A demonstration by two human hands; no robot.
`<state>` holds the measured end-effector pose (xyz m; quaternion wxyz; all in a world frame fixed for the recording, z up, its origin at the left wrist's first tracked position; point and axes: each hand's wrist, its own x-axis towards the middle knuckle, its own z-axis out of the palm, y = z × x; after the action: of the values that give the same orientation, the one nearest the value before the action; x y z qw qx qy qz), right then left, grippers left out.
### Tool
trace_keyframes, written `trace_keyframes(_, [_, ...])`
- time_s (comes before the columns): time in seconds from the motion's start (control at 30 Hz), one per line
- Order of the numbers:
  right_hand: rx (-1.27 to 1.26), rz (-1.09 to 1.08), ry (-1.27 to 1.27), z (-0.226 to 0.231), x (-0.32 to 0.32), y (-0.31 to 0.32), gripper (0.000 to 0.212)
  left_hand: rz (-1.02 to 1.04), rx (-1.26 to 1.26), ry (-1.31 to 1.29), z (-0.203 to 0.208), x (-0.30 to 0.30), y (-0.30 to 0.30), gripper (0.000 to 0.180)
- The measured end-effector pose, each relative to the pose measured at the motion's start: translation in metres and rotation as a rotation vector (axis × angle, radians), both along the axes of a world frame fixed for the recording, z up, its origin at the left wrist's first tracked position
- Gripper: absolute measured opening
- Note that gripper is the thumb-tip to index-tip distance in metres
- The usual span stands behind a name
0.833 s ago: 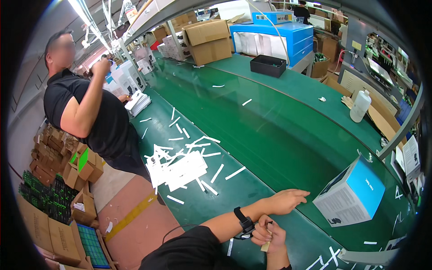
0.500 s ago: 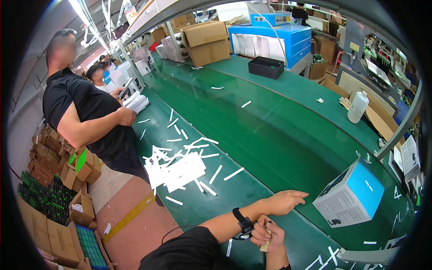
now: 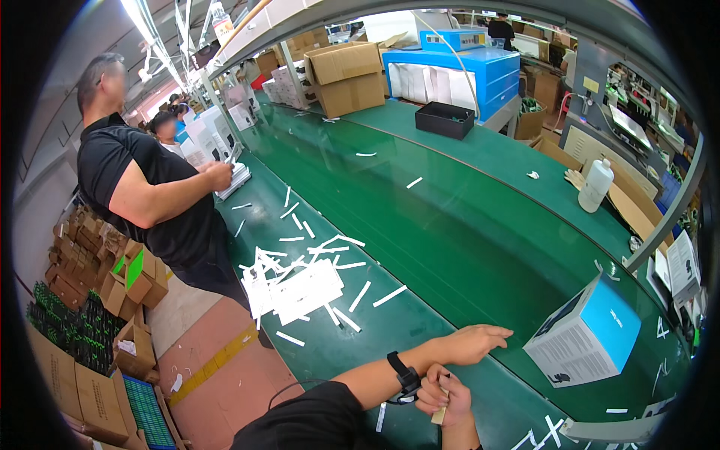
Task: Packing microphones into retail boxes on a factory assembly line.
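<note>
My left hand [image 3: 476,344] reaches over the near edge of the green belt with its fingers stretched out and nothing in them. Its fingertips point toward a blue and white printed carton [image 3: 577,341], a short gap away. My right hand [image 3: 444,395] is closed beside my left wrist, which wears a black strap. A small flat tan strip [image 3: 439,414] sticks out below the right fingers; what it is made of I cannot tell. To the left on the green table lies a pile of white sheets [image 3: 307,289] with loose white paper strips [image 3: 361,293] around it.
A person [image 3: 150,176] in black stands at the table's left side, hands at a stack of white papers [image 3: 234,181]. Across the belt are a white bottle [image 3: 596,186], a black tray [image 3: 444,120], a blue machine [image 3: 495,79] and an open cardboard box [image 3: 345,79]. A metal frame post [image 3: 679,202] rises at right.
The view has shifted slightly. Beside the table, the person in black has moved their hands over the paper stack. My hands keep almost the same pose.
</note>
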<state>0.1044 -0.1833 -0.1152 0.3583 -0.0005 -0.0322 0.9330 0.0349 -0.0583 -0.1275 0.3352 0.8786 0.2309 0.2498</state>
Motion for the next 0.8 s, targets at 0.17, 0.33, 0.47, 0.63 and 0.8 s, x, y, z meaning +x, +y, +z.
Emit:
trace_keyframes(0.17, [0.027,-0.006,-0.007,-0.0011,0.0010,-0.0008,0.016,-0.013,-0.027,0.012,0.0022,0.0012,0.0001,0.033])
trace_keyframes(0.33, [0.034,0.013,-0.030,-0.0004,0.0010,-0.0006,0.016,-0.018,-0.001,0.017,0.0035,0.0000,0.0004,0.033])
trace_keyframes(0.47, [0.028,0.015,-0.049,-0.0020,0.0013,-0.0004,0.017,-0.026,-0.030,0.009,0.0035,0.0009,-0.0005,0.033])
trace_keyframes(0.63, [0.033,0.016,-0.058,0.0005,0.0005,-0.0007,0.018,-0.025,-0.030,0.023,0.0045,0.0018,-0.0005,0.031])
trace_keyframes(0.8, [0.025,0.020,-0.087,0.0032,-0.0010,-0.0018,0.017,-0.033,-0.016,0.009,0.0032,-0.0001,-0.0005,0.031])
